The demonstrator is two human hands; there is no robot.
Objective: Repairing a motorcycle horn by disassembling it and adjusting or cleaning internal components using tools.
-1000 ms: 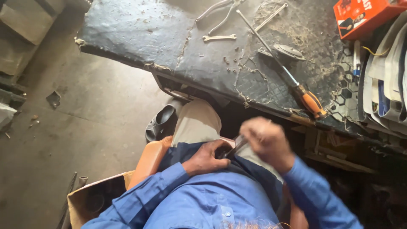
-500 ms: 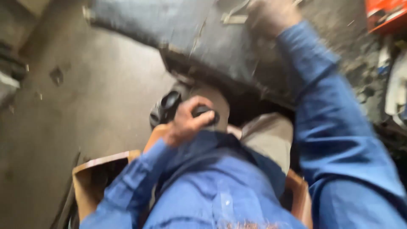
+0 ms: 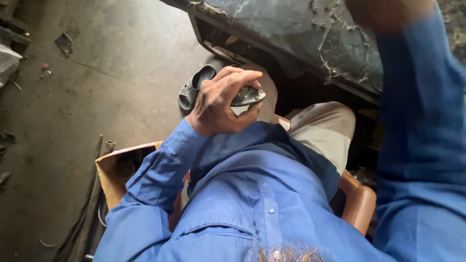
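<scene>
Head view: we held a small dark metal part [image 3: 246,95] in our left hand [image 3: 219,103], fingers curled over its top and thumb beneath, so that it sat clamped above the lap with its pointed end jutting to the right of the knuckles, seemingly steadied for work. Our right hand [image 3: 388,12], raised far up and to the right over the scratched, dark workbench [image 3: 291,34], was blurred at the frame edge, and we could not tell whether it gripped anything. Below and left of the left hand lay a stained concrete floor [image 3: 73,97], a grey sandal [image 3: 194,85] just beside the wrist, and an open cardboard box [image 3: 114,170] near the elbow.
</scene>
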